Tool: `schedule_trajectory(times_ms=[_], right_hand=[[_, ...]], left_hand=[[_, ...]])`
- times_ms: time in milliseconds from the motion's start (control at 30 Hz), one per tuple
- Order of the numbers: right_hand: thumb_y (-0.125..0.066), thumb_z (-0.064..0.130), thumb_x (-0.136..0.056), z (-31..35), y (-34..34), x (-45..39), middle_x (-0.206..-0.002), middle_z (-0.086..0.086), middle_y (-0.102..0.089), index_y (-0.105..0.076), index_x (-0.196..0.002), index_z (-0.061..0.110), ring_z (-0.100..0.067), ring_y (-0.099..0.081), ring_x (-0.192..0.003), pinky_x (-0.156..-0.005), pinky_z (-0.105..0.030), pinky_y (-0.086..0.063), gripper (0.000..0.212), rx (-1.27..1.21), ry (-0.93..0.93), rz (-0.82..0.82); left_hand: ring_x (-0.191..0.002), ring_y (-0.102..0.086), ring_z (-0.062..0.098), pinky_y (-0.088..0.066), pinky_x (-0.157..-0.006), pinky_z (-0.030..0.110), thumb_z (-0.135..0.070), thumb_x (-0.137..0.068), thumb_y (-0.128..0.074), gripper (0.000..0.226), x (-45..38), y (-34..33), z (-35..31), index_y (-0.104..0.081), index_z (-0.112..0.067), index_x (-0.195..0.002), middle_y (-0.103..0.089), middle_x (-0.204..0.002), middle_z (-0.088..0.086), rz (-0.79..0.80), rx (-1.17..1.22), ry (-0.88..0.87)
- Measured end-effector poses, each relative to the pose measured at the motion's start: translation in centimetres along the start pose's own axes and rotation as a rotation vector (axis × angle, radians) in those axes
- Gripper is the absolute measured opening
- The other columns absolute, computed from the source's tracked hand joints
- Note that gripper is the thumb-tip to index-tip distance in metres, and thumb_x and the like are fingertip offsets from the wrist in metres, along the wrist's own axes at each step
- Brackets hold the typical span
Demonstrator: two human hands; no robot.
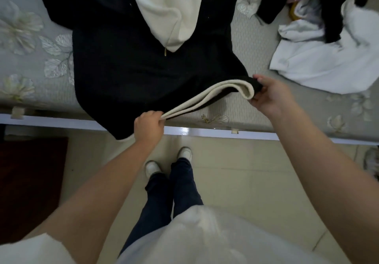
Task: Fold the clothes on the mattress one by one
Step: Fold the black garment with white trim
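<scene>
Nearest the camera, the person stands on a pale tiled floor [246, 181] in dark trousers [176, 189] and white shoes [152, 168], facing the long edge of the bed. A dark red mat [30, 181] lies on the floor to the left.

The white bed frame [205, 130] runs across the view just beyond the feet. On it rests the mattress [246, 44], covered in grey fabric with a pale flower pattern.

The left hand [148, 127] is clenched around the lower hem of a black hoodie [143, 68], at the mattress edge above the frame. The right hand [270, 94] pinches the same hem further right, thumb above and fingers beneath the cloth. Between the two hands the hem is lifted clear of the mattress and turned over, exposing the cream lining [205, 97] in a curved fold.

The rest of the hoodie lies spread flat on the mattress, its lower left corner hanging over the frame. Its cream-lined hood [168, 11] lies on the middle of the body, pointing toward the person, with a drawstring tip showing just below it.

Further right, well apart from the hoodie, a white garment [328, 62] lies crumpled on the mattress. Beyond it, at the far right corner, a pile of clothes [307, 3] holds black, white and pink pieces mixed together.
</scene>
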State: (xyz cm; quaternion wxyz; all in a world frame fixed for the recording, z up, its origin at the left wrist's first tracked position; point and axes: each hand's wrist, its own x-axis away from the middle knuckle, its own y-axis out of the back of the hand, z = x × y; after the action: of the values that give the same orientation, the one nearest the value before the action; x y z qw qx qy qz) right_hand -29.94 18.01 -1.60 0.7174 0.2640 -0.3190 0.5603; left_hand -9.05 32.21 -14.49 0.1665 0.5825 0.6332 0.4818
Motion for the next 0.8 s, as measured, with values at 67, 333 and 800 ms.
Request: schedule_trajectory(times_ms=[67, 333, 800], right_hand=[[-0.031, -0.006, -0.089, 0.8, -0.9, -0.6, -0.08, -0.006, -0.055, -0.055, -0.081, 0.01, -0.016, -0.056, -0.068, -0.056, -0.024, -0.048, 0.029, 0.054, 0.093, 0.029], [-0.052, 0.018, -0.088, 3.5, -5.9, -4.7, -0.104, -0.019, -0.06, -0.057, -0.111, 0.005, -0.032, -0.056, -0.094, -0.066, -0.028, -0.033, 0.027, 1.245, 0.709, -0.163], [-0.064, 0.025, -0.081, 17.0, -11.2, -18.6, -0.106, -0.022, -0.052, -0.068, -0.102, 0.005, -0.038, -0.044, -0.105, -0.088, -0.043, -0.028, 0.03, 1.316, 0.783, -0.391]], left_hand=[[-0.083, -0.056, 0.034, -0.038, -0.068, 0.039, -0.012, -0.094, -0.044, 0.021, 0.1, 1.5, 0.4, -0.056, 0.003, -0.103, -0.06, -0.09, 0.019, -0.002, 0.127, 0.042], [-0.066, -0.045, 0.028, -0.032, -0.054, 0.036, -0.02, -0.097, -0.039, 0.024, -6.3, 11.4, -0.9, -0.053, -0.001, -0.098, -0.051, -0.08, 0.015, -0.23, -0.167, -0.146], [-0.042, -0.045, 0.022, -0.022, -0.04, 0.016, -0.004, -0.047, -0.087, 0.028, -29.1, 24.1, -11.1, -0.061, -0.009, -0.058, -0.047, -0.049, 0.007, -0.445, -0.807, -0.445]])
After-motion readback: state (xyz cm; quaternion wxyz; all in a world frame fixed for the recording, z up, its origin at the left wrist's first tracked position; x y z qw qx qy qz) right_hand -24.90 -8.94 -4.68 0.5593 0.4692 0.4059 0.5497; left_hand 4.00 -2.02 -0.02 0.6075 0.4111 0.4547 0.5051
